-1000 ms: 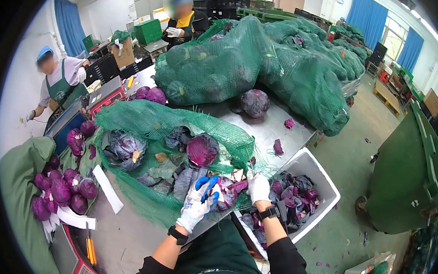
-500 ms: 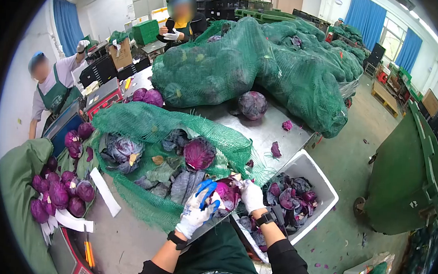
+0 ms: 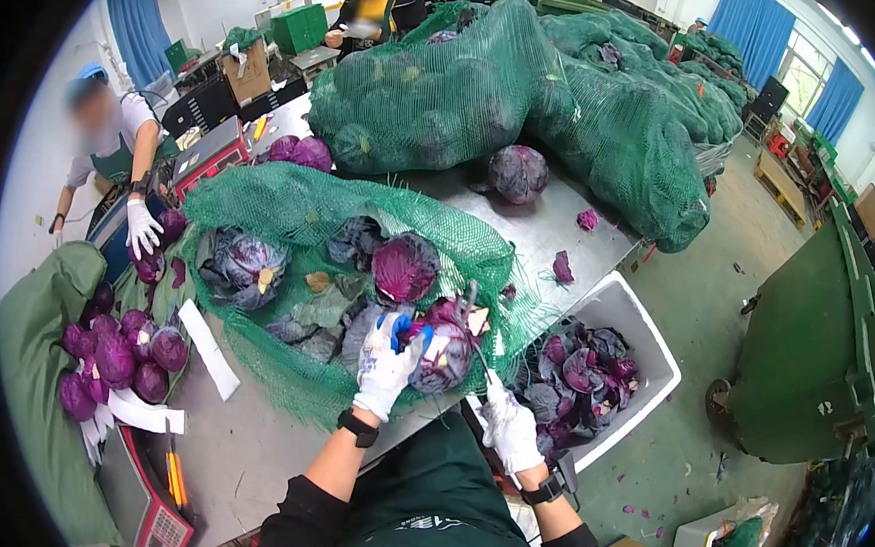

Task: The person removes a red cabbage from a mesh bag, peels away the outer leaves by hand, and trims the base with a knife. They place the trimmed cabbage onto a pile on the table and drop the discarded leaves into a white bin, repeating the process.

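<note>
My left hand [image 3: 387, 366], in a white and blue glove, grips a red cabbage [image 3: 444, 357] at the near edge of the steel table [image 3: 544, 245]. The head rests on an open green net sack [image 3: 291, 204] among loose outer leaves. My right hand [image 3: 511, 430], in a white glove, is drawn back below and to the right of the cabbage. It holds a thin knife [image 3: 485, 365] whose blade points up at the head. Two more red cabbages [image 3: 405, 267] [image 3: 248, 262] lie in the sack.
A white bin [image 3: 608, 309] of purple leaves stands right of the table. Full green sacks [image 3: 489, 86] are piled at the back, with a loose cabbage [image 3: 519, 173] before them. Trimmed cabbages [image 3: 117, 354] lie left, where a co-worker's gloved hand [image 3: 143, 230] reaches. A green bin [image 3: 813, 357] stands far right.
My left hand turned the cabbage up and away from me. My right hand pulled back from it toward my body. The co-worker at left reached a hand down to the cabbages.
</note>
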{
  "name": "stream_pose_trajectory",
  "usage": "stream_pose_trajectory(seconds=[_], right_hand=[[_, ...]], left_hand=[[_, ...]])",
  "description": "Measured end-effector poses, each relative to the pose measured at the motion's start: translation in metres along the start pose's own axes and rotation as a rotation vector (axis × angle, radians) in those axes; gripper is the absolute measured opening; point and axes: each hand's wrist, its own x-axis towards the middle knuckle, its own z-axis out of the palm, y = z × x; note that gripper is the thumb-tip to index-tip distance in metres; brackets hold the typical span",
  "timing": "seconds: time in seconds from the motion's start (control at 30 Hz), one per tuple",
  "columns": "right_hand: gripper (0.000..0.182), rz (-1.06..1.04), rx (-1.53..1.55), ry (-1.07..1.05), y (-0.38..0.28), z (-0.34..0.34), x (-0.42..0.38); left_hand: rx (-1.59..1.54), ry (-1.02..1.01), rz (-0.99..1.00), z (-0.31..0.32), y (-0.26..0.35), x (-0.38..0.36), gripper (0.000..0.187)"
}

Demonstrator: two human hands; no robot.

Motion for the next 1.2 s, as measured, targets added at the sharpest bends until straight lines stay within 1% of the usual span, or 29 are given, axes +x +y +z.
stream_pose_trajectory(seconds=[0.07, 0.1, 0.13, 0.2, 0.23, 0.27, 0.33, 0.37, 0.4, 0.43, 0.47, 0.5, 0.53, 0.57, 0.6, 0.63, 0.67, 0.73, 0.8, 0.83, 0.87, 0.93, 0.97, 1.0, 1.03, 1.07, 1.1, 1.13, 1.2], right_hand=[[0.038, -0.197, -0.056, 0.049, 0.01, 0.008, -0.013], [0.037, -0.451, -0.253, 0.173, 0.025, 0.017, -0.009], [0.037, -0.448, -0.254, 0.169, 0.042, 0.02, -0.008], [0.034, -0.248, -0.258, 0.064, 0.016, 0.013, -0.015], [0.033, -0.452, -0.362, 0.195, 0.033, 0.019, -0.008], [0.033, -0.45, -0.362, 0.195, 0.038, 0.021, -0.003], [0.034, -0.655, -0.641, 0.309, 0.047, 0.021, 0.005], [0.035, -0.535, -0.455, 0.299, 0.059, 0.026, 0.011], [0.035, -0.535, -0.459, 0.3, 0.071, 0.025, 0.01], [0.035, -0.445, -0.466, 0.231, 0.084, 0.019, 0.006], [0.036, -0.352, -0.469, 0.161, 0.09, 0.014, 0.005], [0.035, -0.127, -0.453, 0.076, 0.073, 0.005, -0.004], [0.035, -0.125, -0.452, 0.081, 0.078, 0.007, -0.002], [0.033, -0.328, -0.532, 0.174, 0.075, 0.007, -0.001], [0.037, -0.53, -0.608, 0.266, 0.071, 0.008, -0.003], [0.048, -0.559, -0.595, 0.258, 0.067, 0.012, 0.0], [0.049, -0.469, -0.479, 0.23, 0.045, 0.018, 0.004], [0.046, -0.503, -0.617, 0.284, 0.018, 0.027, 0.018], [0.044, -0.443, -0.537, 0.338, 0.018, 0.038, 0.043], [0.041, -0.382, -0.462, 0.384, 0.021, 0.042, 0.054], [0.036, -0.474, -0.417, 0.346, 0.02, 0.037, 0.059], [0.037, -0.131, 0.087, 0.24, 0.019, 0.022, 0.077], [0.037, 0.151, 0.211, 0.133, -0.014, 0.0, 0.069], [0.043, -0.237, -0.045, 0.239, -0.009, 0.001, 0.076], [0.047, -0.132, -0.017, 0.2, -0.004, 0.001, 0.077], [0.051, -0.026, 0.011, 0.155, -0.033, -0.003, 0.06], [0.054, -0.127, 0.038, 0.159, -0.041, 0.002, 0.055], [0.045, -0.277, -0.185, 0.304, -0.025, 0.017, 0.062], [0.038, -0.249, -0.325, 0.245, 0.003, 0.025, 0.079]], left_hand=[[0.063, 0.034, 0.072, -0.001, 0.007, 0.001, 0.04], [0.062, 0.033, 0.066, 0.0, 0.004, 0.001, 0.04], [0.106, -0.021, 0.069, 0.001, -0.003, 0.0, 0.039], [0.153, -0.076, 0.069, 0.0, -0.004, -0.001, 0.039], [0.182, -0.074, 0.079, 0.001, -0.003, -0.002, 0.039], [0.211, -0.073, 0.091, 0.001, 0.001, -0.003, 0.039], [0.21, -0.089, 0.071, 0.002, 0.006, -0.004, 0.041], [0.231, -0.084, 0.078, 0.003, 0.006, -0.004, 0.041], [0.251, -0.075, 0.085, 0.004, 0.006, -0.002, 0.041], [0.184, -0.132, -0.006, 0.001, 0.008, 0.002, 0.041], [0.136, -0.122, 0.02, 0.004, -0.003, 0.004, 0.04], [0.065, -0.079, 0.082, 0.008, -0.012, 0.007, 0.038], [-0.004, -0.042, 0.142, 0.012, -0.02, 0.008, 0.037], [-0.006, -0.045, 0.143, 0.012, -0.017, 0.008, 0.037], [-0.024, -0.062, 0.132, 0.012, -0.014, 0.007, 0.035], [-0.041, -0.085, 0.119, 0.011, -0.011, 0.003, 0.032], [-0.042, -0.093, 0.119, 0.01, -0.001, 0.0, 0.032], [0.209, -0.023, 0.253, 0.011, 0.026, -0.003, 0.031], [0.289, 0.005, 0.321, 0.014, 0.024, -0.009, 0.035], [0.262, -0.016, 0.272, 0.015, 0.016, -0.012, 0.035], [0.234, -0.033, 0.223, 0.011, 0.017, -0.012, 0.035], [0.189, -0.031, 0.231, 0.009, 0.016, -0.016, 0.035], [0.138, -0.029, 0.242, 0.009, 0.014, -0.017, 0.034], [0.016, -0.035, 0.23, 0.012, 0.009, -0.019, 0.033], [-0.018, -0.043, 0.212, 0.013, 0.004, -0.021, 0.033], [-0.049, -0.05, 0.189, 0.012, 0.004, -0.023, 0.033], [-0.102, -0.084, 0.134, 0.009, 0.008, -0.023, 0.032], [-0.101, -0.108, 0.088, 0.011, 0.002, -0.021, 0.032], [-0.068, -0.109, 0.181, 0.011, -0.009, -0.021, 0.034]])
